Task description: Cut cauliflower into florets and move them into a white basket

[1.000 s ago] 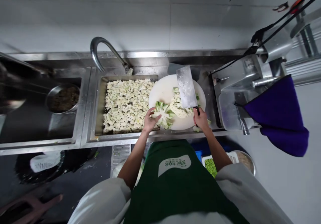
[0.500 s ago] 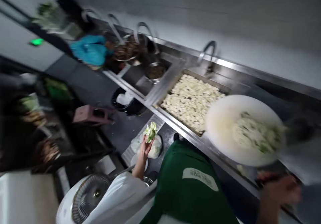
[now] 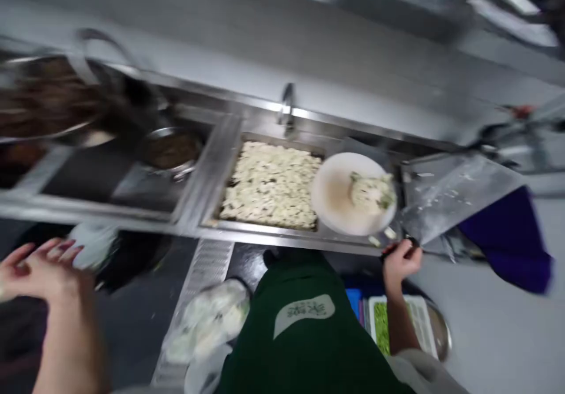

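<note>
My left hand (image 3: 48, 273) is out at the left edge with fingers spread, near a black bin bag (image 3: 132, 259) with a white plastic piece (image 3: 93, 246) in it. A pale scrap shows at the frame edge below its fingers. At the counter's front edge, my right hand (image 3: 401, 259) is wrapped round a black-handled tool (image 3: 414, 242); blur hides its kind. Beside it stands a round white chopping board (image 3: 338, 206) with a heap of chopped cabbage (image 3: 373, 193). Cut pale vegetable pieces (image 3: 271, 185) fill the sink to the left.
A faucet (image 3: 288, 109) rises behind the sink. Further left are a metal pot (image 3: 172, 150) and a large bowl of brown food (image 3: 48, 100). A clear plastic sheet (image 3: 463, 188) and purple cloth (image 3: 512, 238) lie right. Bagged cabbage (image 3: 212, 317) stands on the floor.
My view has swung right. My left hand has moved out to the left, and the cabbage piece is no longer between its fingers. My right hand has come to the counter edge.
</note>
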`<action>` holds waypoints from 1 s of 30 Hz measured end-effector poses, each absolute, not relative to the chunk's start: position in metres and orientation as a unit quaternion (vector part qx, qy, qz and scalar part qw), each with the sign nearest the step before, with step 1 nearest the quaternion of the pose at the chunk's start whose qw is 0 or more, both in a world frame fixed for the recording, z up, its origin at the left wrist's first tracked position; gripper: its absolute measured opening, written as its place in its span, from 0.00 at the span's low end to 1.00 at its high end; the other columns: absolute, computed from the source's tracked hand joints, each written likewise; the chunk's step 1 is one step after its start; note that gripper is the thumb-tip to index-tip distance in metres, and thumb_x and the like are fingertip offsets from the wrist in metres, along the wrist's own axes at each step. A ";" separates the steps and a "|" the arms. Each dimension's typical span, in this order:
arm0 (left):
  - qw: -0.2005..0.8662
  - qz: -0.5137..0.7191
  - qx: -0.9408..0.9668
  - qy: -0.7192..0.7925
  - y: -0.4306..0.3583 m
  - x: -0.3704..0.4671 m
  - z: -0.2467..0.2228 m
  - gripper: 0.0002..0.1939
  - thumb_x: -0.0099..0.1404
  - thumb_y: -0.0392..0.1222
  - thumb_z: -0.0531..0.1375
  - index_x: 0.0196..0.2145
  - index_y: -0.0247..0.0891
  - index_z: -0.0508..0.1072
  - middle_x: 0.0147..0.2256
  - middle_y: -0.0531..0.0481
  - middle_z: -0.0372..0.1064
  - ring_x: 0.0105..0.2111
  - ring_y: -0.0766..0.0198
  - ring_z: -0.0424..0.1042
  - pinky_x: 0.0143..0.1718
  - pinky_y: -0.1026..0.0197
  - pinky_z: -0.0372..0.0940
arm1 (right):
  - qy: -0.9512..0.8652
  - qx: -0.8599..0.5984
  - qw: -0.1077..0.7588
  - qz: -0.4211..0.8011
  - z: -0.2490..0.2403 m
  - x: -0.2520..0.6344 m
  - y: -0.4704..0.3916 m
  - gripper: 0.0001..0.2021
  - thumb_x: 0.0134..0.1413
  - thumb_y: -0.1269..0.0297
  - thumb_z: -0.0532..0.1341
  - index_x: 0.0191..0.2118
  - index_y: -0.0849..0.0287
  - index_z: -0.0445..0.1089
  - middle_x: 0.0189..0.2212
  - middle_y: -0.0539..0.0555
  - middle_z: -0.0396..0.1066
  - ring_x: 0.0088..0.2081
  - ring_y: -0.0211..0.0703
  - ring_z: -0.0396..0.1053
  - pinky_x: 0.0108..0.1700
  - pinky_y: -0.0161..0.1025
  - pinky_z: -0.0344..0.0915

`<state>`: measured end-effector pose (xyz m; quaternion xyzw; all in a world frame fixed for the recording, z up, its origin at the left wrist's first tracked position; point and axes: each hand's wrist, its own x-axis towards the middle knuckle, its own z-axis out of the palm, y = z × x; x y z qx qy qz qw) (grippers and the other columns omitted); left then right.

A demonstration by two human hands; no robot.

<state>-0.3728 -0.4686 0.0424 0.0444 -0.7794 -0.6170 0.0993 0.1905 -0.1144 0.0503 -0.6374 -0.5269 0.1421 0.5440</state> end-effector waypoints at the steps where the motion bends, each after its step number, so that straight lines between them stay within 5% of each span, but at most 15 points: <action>1: 0.115 -0.637 0.010 -0.762 -0.440 -0.376 0.035 0.08 0.66 0.49 0.62 0.37 0.45 0.69 0.32 0.61 0.72 0.40 0.55 0.77 0.54 0.30 0.71 | -0.510 -0.636 0.558 0.154 0.046 0.193 -0.120 0.28 0.56 0.28 0.56 0.35 0.51 0.57 0.17 0.44 0.60 0.18 0.42 0.63 0.26 0.43 0.67; 5: -0.049 -0.643 -0.217 -0.733 -0.267 -0.316 0.009 0.09 0.51 0.48 0.59 0.29 0.42 0.70 0.24 0.55 0.69 0.27 0.59 0.73 0.47 0.39 0.77 | -0.438 -0.644 0.594 0.204 0.021 0.231 -0.147 0.29 0.50 0.30 0.64 0.35 0.52 0.58 0.15 0.42 0.60 0.15 0.39 0.61 0.20 0.39 0.61; 11: -0.241 -0.427 -0.572 -0.657 -0.017 -0.130 0.049 0.19 0.59 0.52 0.61 0.43 0.36 0.77 0.41 0.42 0.79 0.43 0.54 0.79 0.49 0.53 0.74 | -0.383 -0.696 0.560 0.234 -0.036 0.292 -0.168 0.30 0.52 0.28 0.63 0.29 0.53 0.63 0.14 0.44 0.60 0.16 0.38 0.58 0.20 0.38 0.56; 15: -0.218 -0.130 -0.757 -0.602 0.067 -0.017 0.065 0.49 0.58 0.64 0.68 0.70 0.42 0.63 0.67 0.35 0.65 0.64 0.37 0.67 0.64 0.43 0.63 | -0.369 -0.740 0.514 0.227 -0.072 0.320 -0.160 0.29 0.54 0.29 0.61 0.27 0.54 0.66 0.14 0.46 0.60 0.19 0.40 0.59 0.24 0.38 0.57; 18: -0.152 0.053 -0.763 -0.626 0.086 0.042 0.050 0.63 0.54 0.69 0.71 0.77 0.46 0.48 0.72 0.27 0.51 0.67 0.22 0.57 0.64 0.27 0.54 | -0.364 -0.758 0.480 0.249 -0.091 0.336 -0.145 0.28 0.55 0.31 0.61 0.26 0.54 0.66 0.14 0.46 0.60 0.20 0.40 0.59 0.26 0.38 0.56; 21: -0.067 0.067 -0.752 -0.652 0.079 0.069 0.030 0.59 0.59 0.70 0.67 0.77 0.44 0.48 0.72 0.24 0.50 0.68 0.21 0.54 0.64 0.20 0.46 | -0.359 -0.758 0.459 0.293 -0.102 0.347 -0.121 0.26 0.56 0.34 0.61 0.26 0.54 0.67 0.15 0.46 0.60 0.21 0.39 0.58 0.27 0.38 0.55; 26: -0.004 0.020 -0.751 -0.660 0.057 0.082 0.018 0.40 0.68 0.59 0.63 0.72 0.40 0.61 0.70 0.28 0.54 0.71 0.28 0.49 0.68 0.23 0.42 | -0.367 -0.742 0.439 0.350 -0.109 0.356 -0.072 0.25 0.56 0.36 0.61 0.29 0.56 0.71 0.16 0.47 0.62 0.23 0.41 0.59 0.29 0.38 0.57; 30: -0.007 -0.018 -0.774 -0.633 0.059 0.090 0.012 0.23 0.72 0.48 0.60 0.61 0.37 0.73 0.63 0.32 0.63 0.68 0.33 0.55 0.69 0.33 0.51 | -0.385 -0.729 0.426 0.372 -0.106 0.355 -0.041 0.26 0.56 0.35 0.60 0.31 0.57 0.72 0.17 0.49 0.64 0.25 0.43 0.61 0.30 0.39 0.58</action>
